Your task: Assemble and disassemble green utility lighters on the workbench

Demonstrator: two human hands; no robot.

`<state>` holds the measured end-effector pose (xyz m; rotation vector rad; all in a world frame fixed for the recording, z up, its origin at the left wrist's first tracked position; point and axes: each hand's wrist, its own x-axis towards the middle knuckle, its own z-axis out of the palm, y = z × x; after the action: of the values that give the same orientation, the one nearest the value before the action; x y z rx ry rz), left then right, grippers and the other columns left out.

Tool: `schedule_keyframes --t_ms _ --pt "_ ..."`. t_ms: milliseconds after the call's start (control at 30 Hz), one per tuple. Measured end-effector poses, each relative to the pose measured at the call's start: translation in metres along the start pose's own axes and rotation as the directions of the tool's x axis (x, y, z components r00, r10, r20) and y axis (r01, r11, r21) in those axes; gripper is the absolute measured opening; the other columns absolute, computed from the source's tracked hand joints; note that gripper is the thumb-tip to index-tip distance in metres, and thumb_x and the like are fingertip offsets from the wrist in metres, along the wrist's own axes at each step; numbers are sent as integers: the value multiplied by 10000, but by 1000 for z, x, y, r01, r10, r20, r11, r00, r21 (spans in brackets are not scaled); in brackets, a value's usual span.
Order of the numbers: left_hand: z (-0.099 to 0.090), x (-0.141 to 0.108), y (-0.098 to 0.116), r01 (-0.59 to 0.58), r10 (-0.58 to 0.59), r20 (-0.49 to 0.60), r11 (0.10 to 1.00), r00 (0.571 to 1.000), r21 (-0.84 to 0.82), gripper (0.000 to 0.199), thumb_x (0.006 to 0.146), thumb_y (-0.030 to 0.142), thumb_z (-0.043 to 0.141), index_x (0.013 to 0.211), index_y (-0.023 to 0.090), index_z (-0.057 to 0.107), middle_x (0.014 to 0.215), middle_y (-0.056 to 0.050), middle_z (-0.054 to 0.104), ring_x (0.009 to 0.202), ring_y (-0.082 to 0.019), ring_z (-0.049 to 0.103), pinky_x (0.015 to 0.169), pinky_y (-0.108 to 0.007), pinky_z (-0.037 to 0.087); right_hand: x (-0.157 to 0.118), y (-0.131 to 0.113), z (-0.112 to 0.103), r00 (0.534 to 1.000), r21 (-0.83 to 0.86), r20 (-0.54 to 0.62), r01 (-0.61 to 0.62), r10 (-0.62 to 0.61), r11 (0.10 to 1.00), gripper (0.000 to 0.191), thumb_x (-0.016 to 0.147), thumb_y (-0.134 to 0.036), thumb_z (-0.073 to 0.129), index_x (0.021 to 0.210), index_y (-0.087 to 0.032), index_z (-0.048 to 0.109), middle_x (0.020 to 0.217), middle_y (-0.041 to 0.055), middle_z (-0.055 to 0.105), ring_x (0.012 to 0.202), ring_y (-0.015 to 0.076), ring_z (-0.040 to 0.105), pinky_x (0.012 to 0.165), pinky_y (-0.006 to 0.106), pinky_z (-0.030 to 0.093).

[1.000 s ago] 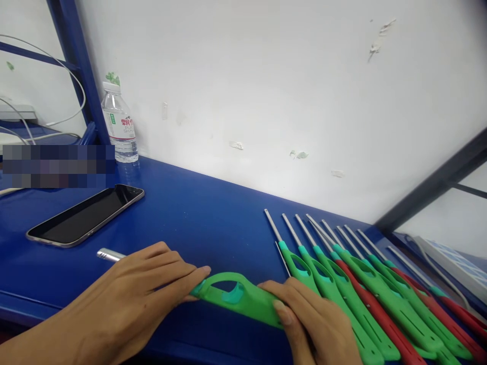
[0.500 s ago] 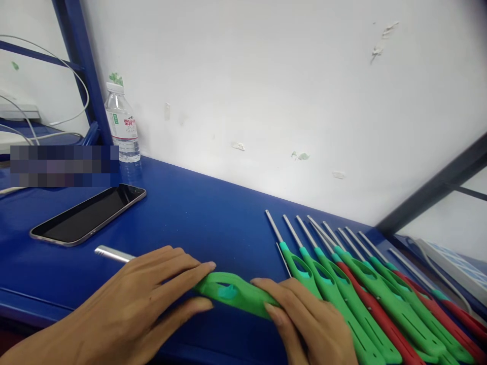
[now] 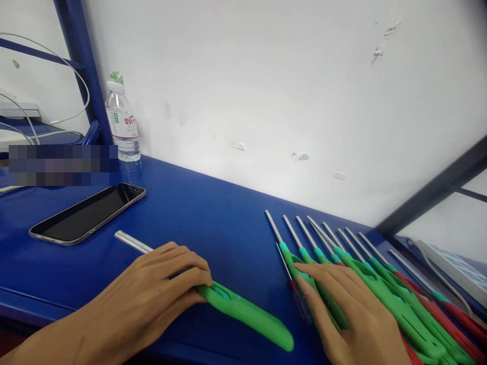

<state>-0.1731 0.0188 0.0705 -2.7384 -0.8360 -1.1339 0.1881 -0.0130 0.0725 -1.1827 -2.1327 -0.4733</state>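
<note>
My left hand point(image 3: 167, 284) is closed around a green long-nosed lighter point(image 3: 247, 312). Its metal barrel points to the left past my knuckles and its handle slants down to the right; the part in my palm is hidden. At the left end of a row of lighters, my right hand point(image 3: 350, 304) has its thumb and fingers closed on another green lighter point(image 3: 291, 258) near the finger loop. That lighter still lies in the row, its barrel pointing away. Beside it lies a thin screwdriver point(image 3: 299, 296) with a red and clear handle.
More green and red lighters point(image 3: 411, 324) lie side by side at the right. A phone point(image 3: 87, 213) rests on the blue tabletop point(image 3: 198, 213) at the left. Behind it stand a water bottle point(image 3: 124, 124) and the blue frame post point(image 3: 81, 61). A white wall closes off the back.
My right hand has let go of the held lighter's handle and moved right onto the leftmost lighter in the row. The lighter in my left hand has shifted slightly right and tilted.
</note>
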Motion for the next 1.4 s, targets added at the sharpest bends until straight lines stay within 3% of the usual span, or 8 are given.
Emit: schedule_keyframes --t_ms 233,433,567,700,967,1200,1400 --pt "7 -8 -8 93 -74 142 987 987 -133 255 1282 339 556 1273 341 812 1221 3 840 1053 -158 776 861 -216 631 -8 13 17 995 -70 59 -72 76 995 318 1223 -332 553 1218 -305 869 1189 33 921 1046 313 890 926 521 698" --pt "5 -3 -5 64 -51 118 992 992 -106 321 1294 391 531 1219 342 839 1154 7 853 975 -146 773 795 -199 603 -15 26 18 992 -101 106 -53 64 993 285 1177 -294 605 1255 -302 879 1207 29 924 1061 301 900 885 476 712" --pt "3 -2 -4 40 -34 84 996 996 -80 343 1302 438 512 1251 357 841 1126 29 864 947 -135 782 822 -206 599 -12 23 24 991 -134 80 -100 111 986 375 1190 -282 526 1208 -288 901 1226 76 904 1091 358 879 910 585 709" --pt "6 -6 -6 83 -63 144 988 988 -133 311 1304 447 505 1327 378 807 1194 28 855 1011 -140 796 889 -220 614 -5 18 28 987 -146 119 -91 109 985 361 1198 -304 562 1190 -266 921 1294 134 871 1182 416 838 945 659 692" --pt "6 -7 -4 75 -54 145 987 988 -144 352 1322 475 430 1347 384 769 1207 58 843 1050 -116 797 938 -203 602 0 12 34 986 -140 120 -95 112 986 408 1237 -302 514 1175 -248 914 1304 156 846 1209 395 801 938 585 671" --pt "7 -9 -7 73 -49 156 986 987 -148 352 1326 489 404 1373 383 737 1243 65 831 1092 -106 792 944 -197 581 0 12 36 979 -69 146 -135 144 988 432 1233 -244 494 1019 -300 866 1230 92 858 1176 353 779 981 527 605" --pt "9 -11 -8 102 -70 182 979 981 -175 323 1318 493 448 1382 400 750 1254 65 829 1097 -114 801 1053 -218 578 -2 13 38 981 -11 133 -143 143 990 364 1239 -258 520 1060 -315 831 1205 54 857 1157 343 764 998 511 570"
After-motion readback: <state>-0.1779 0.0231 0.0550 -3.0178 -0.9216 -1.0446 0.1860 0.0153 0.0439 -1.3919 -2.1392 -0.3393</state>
